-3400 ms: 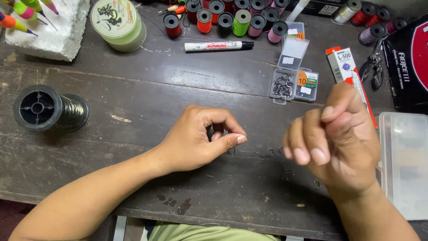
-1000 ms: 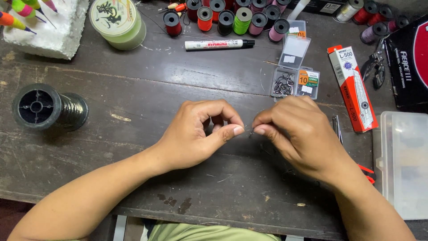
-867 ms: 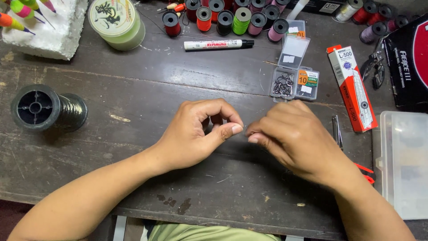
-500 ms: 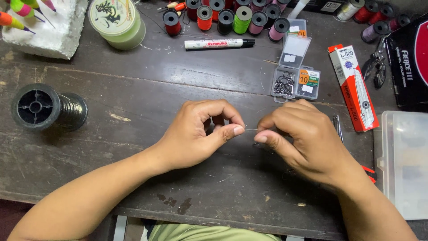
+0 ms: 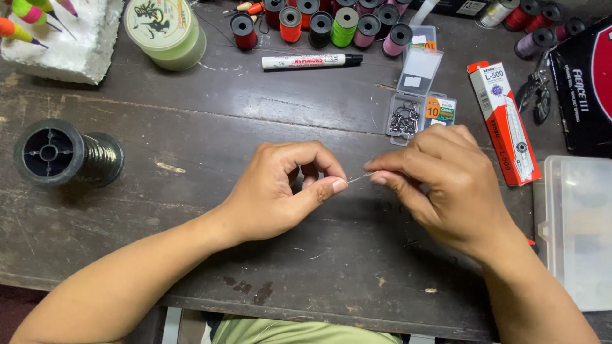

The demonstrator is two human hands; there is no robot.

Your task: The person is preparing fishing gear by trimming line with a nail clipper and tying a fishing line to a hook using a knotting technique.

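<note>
My left hand (image 5: 287, 191) rests on the dark wooden table (image 5: 191, 140), thumb and forefinger pinched on something too small to make out. My right hand (image 5: 446, 185) is just to its right, fingertips pinched on a thin pale fishing line (image 5: 360, 178) that runs taut between the two hands. The gap between the fingertips is a few centimetres. A small clear box of dark hooks (image 5: 405, 118) lies open just beyond my right hand.
A black line spool (image 5: 60, 153) lies at the left, a green spool (image 5: 167, 28) and white foam block (image 5: 64, 44) at the back left. Coloured thread spools (image 5: 331, 25), a marker (image 5: 312, 61), a red cutter box (image 5: 503, 121), pliers (image 5: 539, 95) and a clear plastic case (image 5: 577, 229) stand around.
My right hand came down from in front of the camera to meet the left, then drew back slightly to the right, stretching the line. The left hand stayed still.
</note>
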